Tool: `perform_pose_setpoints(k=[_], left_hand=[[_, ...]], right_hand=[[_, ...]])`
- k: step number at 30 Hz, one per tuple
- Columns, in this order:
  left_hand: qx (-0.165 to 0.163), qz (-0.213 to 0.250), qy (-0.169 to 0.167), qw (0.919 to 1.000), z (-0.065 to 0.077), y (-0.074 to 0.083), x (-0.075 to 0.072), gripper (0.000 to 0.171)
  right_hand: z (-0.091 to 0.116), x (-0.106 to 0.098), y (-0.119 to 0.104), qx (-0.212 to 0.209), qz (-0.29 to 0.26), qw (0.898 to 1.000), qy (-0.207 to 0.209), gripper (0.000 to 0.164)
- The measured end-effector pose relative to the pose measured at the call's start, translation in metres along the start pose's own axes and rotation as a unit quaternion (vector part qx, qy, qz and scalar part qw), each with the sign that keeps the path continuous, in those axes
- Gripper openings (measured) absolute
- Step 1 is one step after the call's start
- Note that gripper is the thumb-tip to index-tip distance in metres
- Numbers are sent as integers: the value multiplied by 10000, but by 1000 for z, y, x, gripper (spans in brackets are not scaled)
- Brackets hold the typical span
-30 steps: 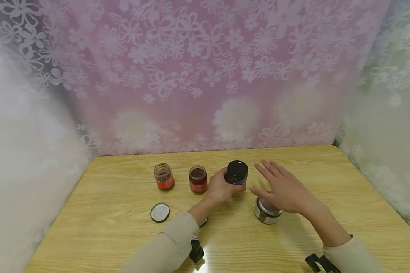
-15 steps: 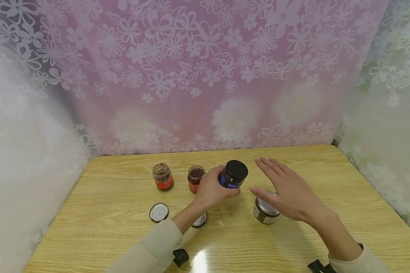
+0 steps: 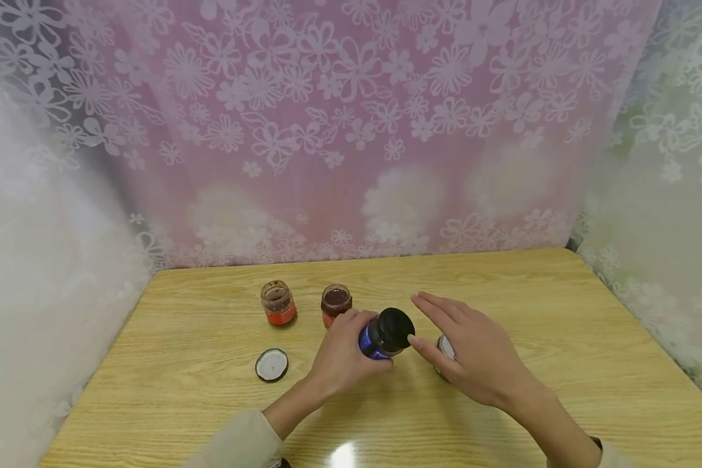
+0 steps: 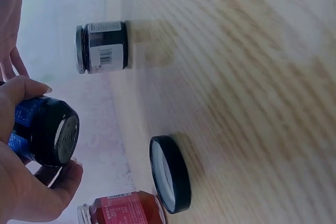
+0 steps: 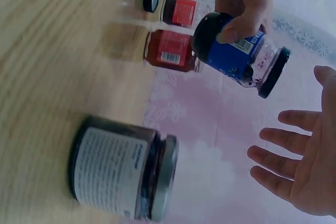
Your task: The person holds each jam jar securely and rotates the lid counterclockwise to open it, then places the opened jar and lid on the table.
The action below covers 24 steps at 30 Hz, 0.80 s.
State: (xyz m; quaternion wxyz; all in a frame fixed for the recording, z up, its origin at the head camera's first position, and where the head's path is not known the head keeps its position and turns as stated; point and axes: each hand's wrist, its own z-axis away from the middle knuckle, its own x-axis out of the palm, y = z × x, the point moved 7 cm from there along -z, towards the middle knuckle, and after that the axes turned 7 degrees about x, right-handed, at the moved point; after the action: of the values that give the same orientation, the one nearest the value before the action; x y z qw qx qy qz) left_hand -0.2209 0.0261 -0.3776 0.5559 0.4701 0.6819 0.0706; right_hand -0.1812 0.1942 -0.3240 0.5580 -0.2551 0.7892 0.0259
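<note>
My left hand (image 3: 346, 354) grips a glass jar (image 3: 377, 338) with a blue label and a black lid (image 3: 397, 329). The jar is tilted, its lid toward the right hand, and the left wrist view shows its dark base clear of the table. My right hand (image 3: 474, 351) is spread beside the lid, fingers extended, thumb tip close to the lid in the head view. In the right wrist view a gap shows between the fingers and the lid. Below the right hand stands a jar with a silver lid (image 5: 165, 178) and a white label, partly hidden in the head view.
Two lidless jars with red labels, the left jar (image 3: 279, 305) and the middle jar (image 3: 335, 302), stand toward the back of the wooden table (image 3: 210, 416). A loose lid (image 3: 272, 365) lies in front of them, white inside up. Another black-rimmed lid (image 4: 170, 174) shows in the left wrist view.
The left hand has lifted the blue-labelled jar off the table, drawn it nearer and tilted it to the right. The right hand has come in toward its lid, now covering more of the silver-lidded jar.
</note>
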Motion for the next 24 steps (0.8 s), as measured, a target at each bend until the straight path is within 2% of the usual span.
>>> perform_pose_setpoints(k=[5,9,17,24], left_hand=[[29,253,29,9997,9,-2,-2,58],[1,377,-90,9992,15,-4,-3,56],[168,118,-332,9992,24,-6,3,53],[-20,-44,-481,9988,31,-7,4,52]], right_hand=[[3,6,-9,-139,-73,9997,186,57],[5,11,-15,-213,-128,9994,261,55],[11,25,-21,-139,-109,9994,290,52],[13,38,-25,141,1,9998,152,55]])
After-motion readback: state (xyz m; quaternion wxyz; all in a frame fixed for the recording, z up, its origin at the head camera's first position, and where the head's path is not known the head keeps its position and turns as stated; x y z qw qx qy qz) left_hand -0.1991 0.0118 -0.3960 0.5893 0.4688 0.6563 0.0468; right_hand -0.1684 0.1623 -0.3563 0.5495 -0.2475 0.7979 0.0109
